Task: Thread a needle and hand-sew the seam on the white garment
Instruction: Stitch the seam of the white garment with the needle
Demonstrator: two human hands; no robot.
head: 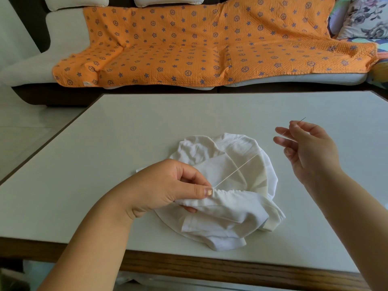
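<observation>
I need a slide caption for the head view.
Left hand pinches the white garment at its seam; right hand holds needle, thread taut.

Open table (117, 143) lies beyond and left of the left hand (165, 185); to its right, the garment (241, 206) and taut thread (237, 169) bar the way.

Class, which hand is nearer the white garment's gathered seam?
Left. The left hand pinches the gathered seam; the right hand holds the needle off to its right, apart.

Pale-topped table (147, 127) with a wooden front edge, foreground. Behind it, a light sofa (63, 28) draped with an orange blanket (199, 45) printed in blue stars and wheels. Floral cushion (365, 15) at far right.
</observation>
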